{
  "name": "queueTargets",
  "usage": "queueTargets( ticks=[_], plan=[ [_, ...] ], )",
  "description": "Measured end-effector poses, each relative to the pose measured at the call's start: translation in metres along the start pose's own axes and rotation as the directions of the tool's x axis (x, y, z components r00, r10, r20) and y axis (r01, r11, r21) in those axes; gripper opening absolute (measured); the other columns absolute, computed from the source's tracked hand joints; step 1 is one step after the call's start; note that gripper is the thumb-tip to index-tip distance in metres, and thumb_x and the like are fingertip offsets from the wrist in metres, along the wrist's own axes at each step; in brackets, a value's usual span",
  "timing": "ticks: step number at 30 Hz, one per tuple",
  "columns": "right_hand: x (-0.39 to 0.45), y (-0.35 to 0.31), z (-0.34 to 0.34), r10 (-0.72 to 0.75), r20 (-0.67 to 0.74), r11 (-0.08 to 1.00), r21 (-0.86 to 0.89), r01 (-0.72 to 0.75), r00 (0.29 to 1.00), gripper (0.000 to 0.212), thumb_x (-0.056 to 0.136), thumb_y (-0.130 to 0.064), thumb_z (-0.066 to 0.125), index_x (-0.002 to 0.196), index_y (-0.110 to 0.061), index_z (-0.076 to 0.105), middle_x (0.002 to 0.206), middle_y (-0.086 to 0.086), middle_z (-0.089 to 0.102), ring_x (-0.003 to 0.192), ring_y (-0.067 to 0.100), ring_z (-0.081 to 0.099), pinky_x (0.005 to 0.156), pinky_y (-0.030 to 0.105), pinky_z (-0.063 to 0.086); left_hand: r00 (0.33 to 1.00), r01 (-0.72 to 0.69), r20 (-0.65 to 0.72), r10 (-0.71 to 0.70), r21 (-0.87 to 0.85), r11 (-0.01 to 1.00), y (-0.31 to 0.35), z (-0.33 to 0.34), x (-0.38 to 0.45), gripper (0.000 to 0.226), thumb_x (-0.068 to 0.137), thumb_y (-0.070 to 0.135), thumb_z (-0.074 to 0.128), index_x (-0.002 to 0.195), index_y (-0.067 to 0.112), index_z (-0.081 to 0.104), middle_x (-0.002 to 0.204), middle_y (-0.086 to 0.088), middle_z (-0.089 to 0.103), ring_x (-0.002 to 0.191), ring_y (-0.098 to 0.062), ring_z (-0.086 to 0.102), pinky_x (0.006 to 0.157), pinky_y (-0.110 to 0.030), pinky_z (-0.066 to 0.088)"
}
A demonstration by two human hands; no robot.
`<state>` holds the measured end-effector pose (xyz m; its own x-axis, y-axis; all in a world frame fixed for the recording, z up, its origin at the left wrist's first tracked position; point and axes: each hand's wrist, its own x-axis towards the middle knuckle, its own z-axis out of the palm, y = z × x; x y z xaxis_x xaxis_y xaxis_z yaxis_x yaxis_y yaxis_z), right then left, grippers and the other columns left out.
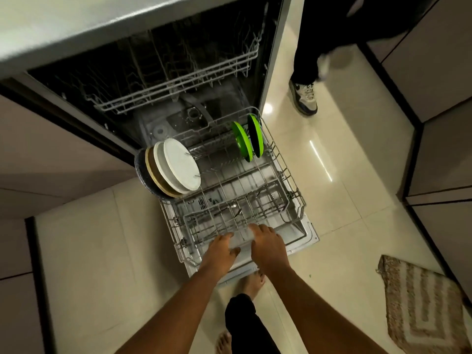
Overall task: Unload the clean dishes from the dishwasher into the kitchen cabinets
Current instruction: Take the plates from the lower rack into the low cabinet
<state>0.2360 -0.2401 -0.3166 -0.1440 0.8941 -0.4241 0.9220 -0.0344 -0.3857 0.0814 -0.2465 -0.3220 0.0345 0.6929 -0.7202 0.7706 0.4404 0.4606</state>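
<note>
The dishwasher stands open with its lower rack [283, 172] pulled out over the lowered door [304, 238]. Several plates [178, 169] stand on edge at the rack's left: white ones, a tan one and a dark one. Two green plates [242, 141] stand upright at its far right. Some cutlery [236, 212] lies in the near basket section. My left hand [221, 252] and my right hand [268, 245] rest side by side on the rack's near front edge, fingers curled on the wire. The upper rack [178, 80] looks bare.
A grey countertop [76, 24] runs above the dishwasher. Cabinet fronts [51, 154] line the left, more cabinets [439, 123] the right. Another person's leg and sneaker [304, 95] stand on the tiled floor at the right. A woven mat [421, 300] lies at the lower right.
</note>
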Motion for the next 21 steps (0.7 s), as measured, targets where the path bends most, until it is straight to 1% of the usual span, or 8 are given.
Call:
queueTargets(
  ticks=[4,7,10,12,14,16,19,21],
  plan=[
    [0.021,-0.007,-0.022,0.021,-0.044,0.999,0.042,-0.019,0.999,0.044,0.096,-0.016,0.053,0.139,-0.022,0.048,0.130,0.002,0.061,0.116,0.018,0.059,0.099,0.033,0.051,1.000,0.000,-0.020,-0.001,-0.061,0.998,0.008,-0.027,0.007,0.053,0.093,0.032,0.063,0.142,0.022,0.046,0.140,-0.002,0.051,0.129,-0.020,0.049,0.107,-0.038,0.042],
    [0.043,-0.017,-0.032,0.010,-0.060,0.998,0.070,-0.006,0.998,0.040,0.099,-0.021,0.051,0.139,-0.022,0.051,0.126,0.003,0.063,0.113,0.019,0.060,0.095,0.031,0.053,0.998,0.005,-0.060,-0.012,-0.124,0.992,0.002,-0.050,0.012,0.047,0.093,0.029,0.062,0.138,0.021,0.050,0.134,-0.002,0.055,0.125,-0.021,0.053,0.103,-0.036,0.045],
    [0.066,-0.038,-0.038,0.006,-0.092,0.993,0.114,0.005,0.996,0.036,0.099,-0.028,0.052,0.134,-0.023,0.057,0.120,0.004,0.065,0.106,0.021,0.063,0.087,0.033,0.054,0.990,0.034,-0.129,-0.055,-0.166,0.986,-0.010,-0.077,0.013,0.043,0.095,0.027,0.059,0.137,0.018,0.051,0.132,-0.001,0.056,0.123,-0.020,0.054,0.097,-0.027,0.042],
    [0.083,-0.057,-0.041,0.002,-0.106,0.987,0.158,0.015,0.994,0.033,0.097,-0.027,0.056,0.129,-0.022,0.061,0.113,0.003,0.068,0.100,0.021,0.064,0.082,0.033,0.054,0.978,0.055,-0.185,-0.096,-0.215,0.975,-0.020,-0.096,0.015,0.038,0.095,0.024,0.060,0.132,0.016,0.056,0.123,-0.001,0.061,0.117,-0.020,0.058,0.091,-0.024,0.043],
    [0.096,-0.077,-0.042,0.008,-0.115,0.978,0.210,0.017,0.993,0.030,0.095,-0.026,0.061,0.124,-0.021,0.064,0.109,0.001,0.069,0.097,0.019,0.064,0.080,0.031,0.053,0.962,0.059,-0.243,-0.127,-0.268,0.962,-0.031,-0.114,0.019,0.027,0.094,0.016,0.060,0.121,0.016,0.062,0.108,-0.001,0.064,0.105,-0.021,0.063,0.083,-0.025,0.047],
    [0.109,-0.094,-0.039,0.012,-0.116,0.968,0.252,0.018,0.993,0.028,0.093,-0.028,0.063,0.121,-0.022,0.066,0.106,-0.001,0.070,0.094,0.017,0.065,0.079,0.031,0.055,0.943,0.084,-0.285,-0.171,-0.294,0.952,-0.043,-0.132,0.029,0.020,0.092,0.011,0.058,0.110,0.018,0.063,0.098,-0.001,0.063,0.095,-0.024,0.064,0.075,-0.026,0.044],
    [0.124,-0.121,-0.033,0.016,-0.089,0.956,0.295,0.011,0.996,0.026,0.092,-0.029,0.065,0.117,-0.020,0.068,0.104,0.002,0.070,0.092,0.020,0.066,0.079,0.035,0.057,0.909,0.145,-0.330,-0.254,-0.322,0.936,-0.064,-0.160,0.045,0.025,0.093,0.013,0.058,0.118,0.011,0.064,0.105,-0.008,0.068,0.099,-0.026,0.065,0.075,-0.022,0.038],
    [0.133,-0.139,-0.028,0.032,-0.074,0.945,0.327,-0.007,0.997,0.026,0.091,-0.027,0.066,0.115,-0.018,0.069,0.101,0.005,0.070,0.091,0.023,0.066,0.079,0.038,0.057,0.912,0.149,-0.320,-0.258,-0.327,0.933,-0.076,-0.179,0.055,0.029,0.094,0.015,0.056,0.122,0.010,0.063,0.111,-0.010,0.069,0.103,-0.027,0.065,0.076,-0.021,0.038]
  ],
)
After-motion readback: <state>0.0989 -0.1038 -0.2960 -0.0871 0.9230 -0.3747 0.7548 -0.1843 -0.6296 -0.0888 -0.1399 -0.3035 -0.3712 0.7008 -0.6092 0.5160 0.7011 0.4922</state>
